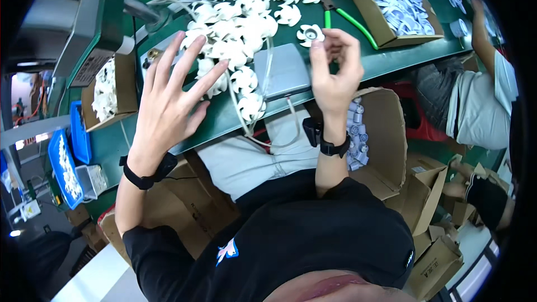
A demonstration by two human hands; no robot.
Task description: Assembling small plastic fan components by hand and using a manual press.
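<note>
My left hand is open, its fingers spread at the left edge of a pile of white impellers on the green table. My right hand has its fingers curled in. Its thumb and forefinger meet at the edge of one white impeller with a dark ring at its hub, apart from the pile. Green-handled nippers lie just beyond this hand. Between my hands sits a flat grey box with a pale tube looping over the table's near edge.
At the left stands a machine, with a carton of white parts below it. A carton of pale blue parts stands far right. Beside my lap is an open carton with white cylinders. Another person works at the right.
</note>
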